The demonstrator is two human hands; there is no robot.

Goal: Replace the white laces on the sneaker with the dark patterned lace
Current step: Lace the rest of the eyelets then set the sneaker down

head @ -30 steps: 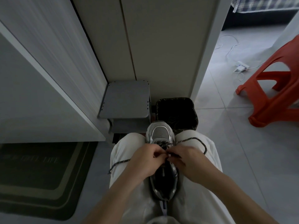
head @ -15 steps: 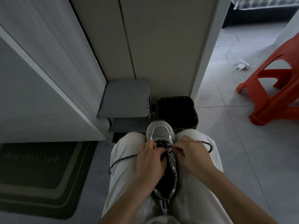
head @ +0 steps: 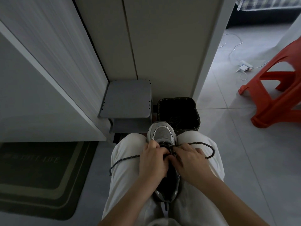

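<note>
On the lap [head: 126,181], left hand [head: 152,162] and right hand [head: 189,159] pinch dark lace [head: 210,147] over the sneaker [head: 162,132] (toe away).

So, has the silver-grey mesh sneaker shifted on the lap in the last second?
No. The silver-grey mesh sneaker keeps its toe at the near left corner of the black bag-lined bin, just as a second ago.

faint lettering on the doormat [head: 40,193] ends in "life"; rest unreadable.
</note>
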